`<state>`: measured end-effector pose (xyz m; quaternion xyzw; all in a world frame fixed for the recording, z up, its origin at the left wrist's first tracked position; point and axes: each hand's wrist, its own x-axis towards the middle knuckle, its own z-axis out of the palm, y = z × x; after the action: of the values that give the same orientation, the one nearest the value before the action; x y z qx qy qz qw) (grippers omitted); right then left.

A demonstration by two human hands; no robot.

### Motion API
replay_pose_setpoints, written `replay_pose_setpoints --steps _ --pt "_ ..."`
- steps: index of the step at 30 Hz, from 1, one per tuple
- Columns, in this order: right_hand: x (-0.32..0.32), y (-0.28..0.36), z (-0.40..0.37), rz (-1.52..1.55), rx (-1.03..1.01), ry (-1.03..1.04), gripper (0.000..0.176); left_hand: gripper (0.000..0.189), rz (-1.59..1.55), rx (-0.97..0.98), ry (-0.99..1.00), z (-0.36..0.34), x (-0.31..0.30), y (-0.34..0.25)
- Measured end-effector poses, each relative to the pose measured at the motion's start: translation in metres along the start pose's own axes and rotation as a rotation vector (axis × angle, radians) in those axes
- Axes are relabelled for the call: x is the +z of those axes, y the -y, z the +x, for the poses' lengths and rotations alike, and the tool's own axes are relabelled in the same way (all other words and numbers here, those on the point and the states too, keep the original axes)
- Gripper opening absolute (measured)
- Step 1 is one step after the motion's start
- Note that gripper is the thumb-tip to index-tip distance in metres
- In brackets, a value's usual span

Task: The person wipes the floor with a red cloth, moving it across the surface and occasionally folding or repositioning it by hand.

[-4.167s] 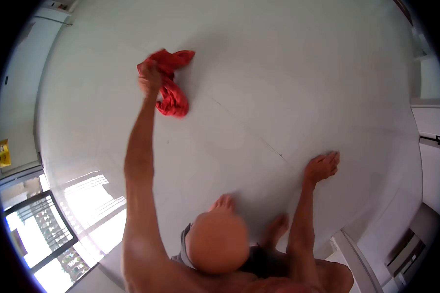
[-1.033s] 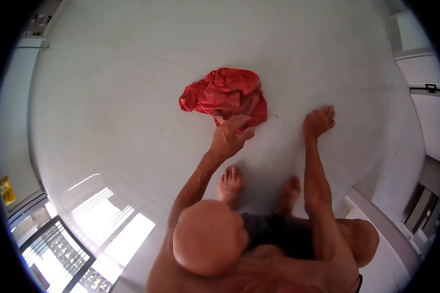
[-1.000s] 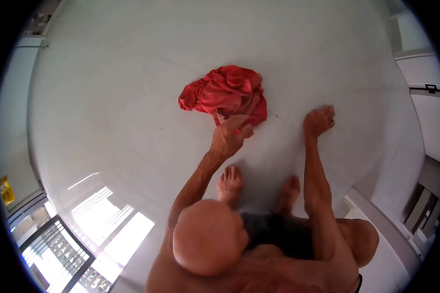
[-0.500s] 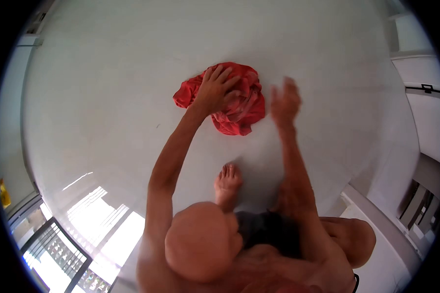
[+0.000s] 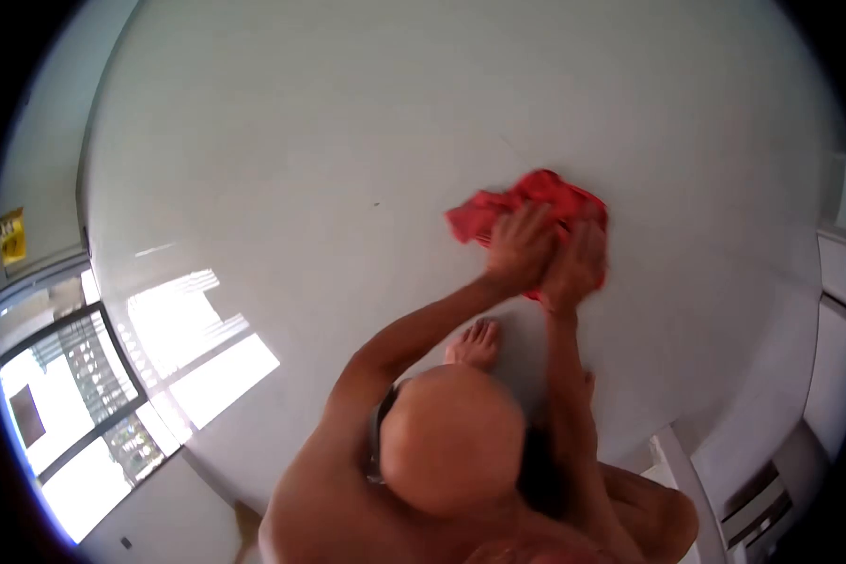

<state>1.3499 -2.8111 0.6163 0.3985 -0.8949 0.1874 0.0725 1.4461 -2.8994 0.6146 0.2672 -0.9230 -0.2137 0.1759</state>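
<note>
A crumpled red cloth (image 5: 545, 193) lies bunched on the pale, smooth floor (image 5: 348, 122). My left hand (image 5: 522, 246) presses flat on its lower middle, fingers spread and pointing up. Right beside it, my right hand (image 5: 576, 263) rests on the cloth's right part, fingers stretched out and a little blurred. The two hands touch or nearly touch. Parts of the cloth under the palms are hidden.
My bare foot (image 5: 475, 346) is on the floor just below the cloth, and my bent knee (image 5: 451, 437) is nearer. Window light reflects on the floor at left, beside a framed window (image 5: 75, 376). White furniture (image 5: 832, 348) stands at right.
My right hand has come down from beside the cloth onto it, next to my left hand. The view has shifted, and the cloth looks more bunched and appears farther right and lower.
</note>
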Motion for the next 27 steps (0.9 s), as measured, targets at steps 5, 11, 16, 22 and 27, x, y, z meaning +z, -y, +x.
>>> replay_pose_setpoints --steps 5,11,16,22,27 --pt "-0.019 -0.045 -0.055 -0.164 0.12 -0.122 0.047 0.035 -0.102 0.119 0.018 -0.021 0.028 -0.054" --pt "0.013 0.006 -0.031 -0.053 -0.115 -0.121 0.048 0.036 -0.024 0.037 -0.01 -0.034 -0.001 0.014" --pt "0.044 0.158 0.002 0.296 -0.355 0.027 0.045 0.03 0.229 -0.167 -0.184 -0.07 -0.09 0.125" --pt "0.036 0.256 -0.031 0.278 -0.551 0.316 0.06 0.065 0.447 -0.364 -0.281 -0.167 -0.125 0.183" --pt "0.034 0.241 -0.022 0.113 -0.669 0.268 0.063 0.068 0.366 -0.497 -0.317 -0.159 -0.104 0.172"
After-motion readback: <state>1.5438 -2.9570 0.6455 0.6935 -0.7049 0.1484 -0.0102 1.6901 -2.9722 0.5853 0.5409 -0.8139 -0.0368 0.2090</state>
